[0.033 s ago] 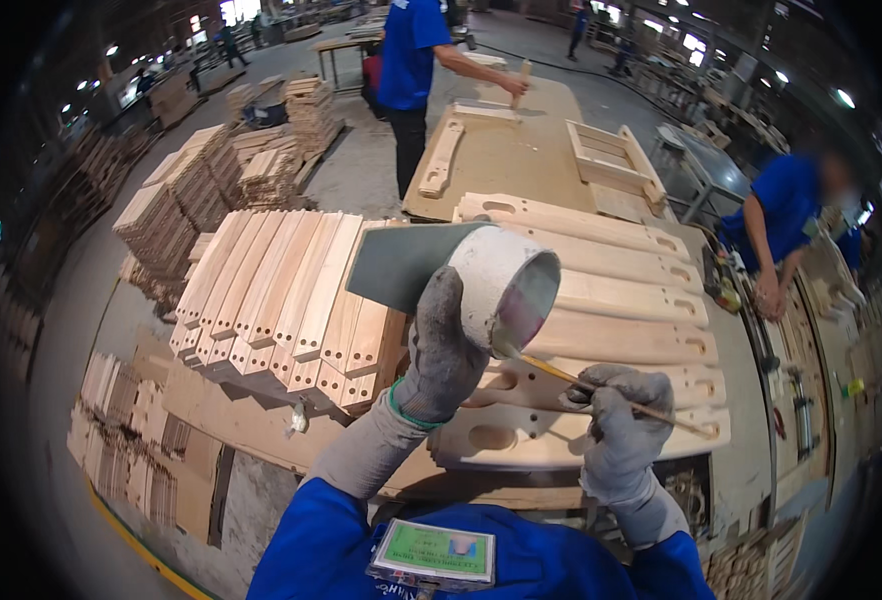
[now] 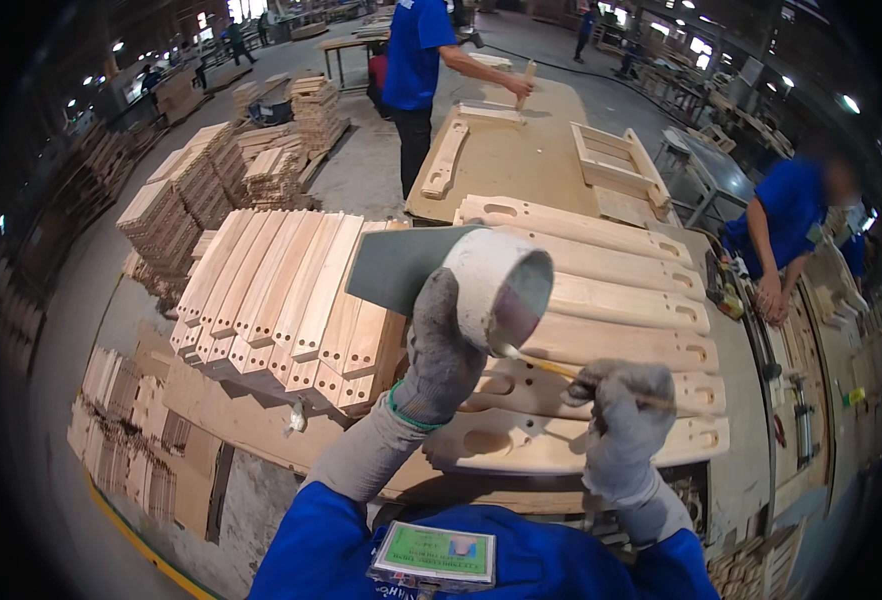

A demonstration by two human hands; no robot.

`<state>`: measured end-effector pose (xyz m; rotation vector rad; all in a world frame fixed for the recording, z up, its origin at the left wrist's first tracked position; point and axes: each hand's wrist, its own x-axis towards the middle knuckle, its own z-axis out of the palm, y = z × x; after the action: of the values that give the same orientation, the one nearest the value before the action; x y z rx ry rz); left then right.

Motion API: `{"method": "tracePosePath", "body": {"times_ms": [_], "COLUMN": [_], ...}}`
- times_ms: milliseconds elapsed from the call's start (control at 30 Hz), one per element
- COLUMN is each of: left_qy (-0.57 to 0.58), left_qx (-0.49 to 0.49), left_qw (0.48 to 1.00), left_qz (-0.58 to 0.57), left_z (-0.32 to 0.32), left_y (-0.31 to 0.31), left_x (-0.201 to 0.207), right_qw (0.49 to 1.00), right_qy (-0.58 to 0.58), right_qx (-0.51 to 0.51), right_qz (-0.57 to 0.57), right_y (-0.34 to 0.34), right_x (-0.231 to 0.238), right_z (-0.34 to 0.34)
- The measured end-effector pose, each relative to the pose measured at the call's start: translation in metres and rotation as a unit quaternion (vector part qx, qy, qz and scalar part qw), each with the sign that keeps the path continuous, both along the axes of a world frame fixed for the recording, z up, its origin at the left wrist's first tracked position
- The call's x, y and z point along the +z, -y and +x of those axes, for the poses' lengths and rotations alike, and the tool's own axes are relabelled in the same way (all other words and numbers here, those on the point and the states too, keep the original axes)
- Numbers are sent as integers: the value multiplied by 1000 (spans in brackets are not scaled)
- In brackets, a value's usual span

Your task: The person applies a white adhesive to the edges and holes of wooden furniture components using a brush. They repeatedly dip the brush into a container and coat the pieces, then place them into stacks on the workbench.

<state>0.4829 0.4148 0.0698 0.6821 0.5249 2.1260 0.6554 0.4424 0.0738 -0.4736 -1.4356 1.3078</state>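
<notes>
My left hand (image 2: pixel 433 350), in a grey glove, is closed around a white, stained cup (image 2: pixel 473 290) tilted with its mouth to the right. A flat grey-green sheet (image 2: pixel 401 268) sticks out to the left between that hand and the cup. My right hand (image 2: pixel 629 410), also gloved, pinches a thin yellowish stick (image 2: pixel 546 366). Its pale tip is at the lower edge of the cup's mouth. Below both hands lie pale wooden slats (image 2: pixel 621 340) with oval slots and small holes, side by side.
Stacked wooden pieces (image 2: pixel 271 290) with drilled ends stand at the left. Beyond the slats, a person in blue (image 2: pixel 416 60) works at a brown table (image 2: pixel 521 150) bearing a wooden frame (image 2: pixel 616 160). Another person (image 2: pixel 776 215) stands at the right bench. More wood piles (image 2: pixel 186 180) stand far left.
The stick's tip has drawn slightly out, so its pale end now shows at the cup's rim. The cup has shifted a little to the left.
</notes>
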Motion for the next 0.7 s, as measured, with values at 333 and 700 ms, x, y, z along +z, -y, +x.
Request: {"method": "tracePosePath", "body": {"times_ms": [333, 700], "left_qy": [94, 149], "left_qx": [46, 56], "left_qw": [989, 978], "left_qz": [-101, -131], "left_z": [-81, -118], "left_y": [-100, -192], "left_x": [-35, -72], "right_qw": [978, 923], "right_qy": [191, 365], "right_qx": [71, 44], "right_qz": [36, 110], "right_y": [-259, -325], "right_x": [50, 0], "right_z": [-113, -168]}}
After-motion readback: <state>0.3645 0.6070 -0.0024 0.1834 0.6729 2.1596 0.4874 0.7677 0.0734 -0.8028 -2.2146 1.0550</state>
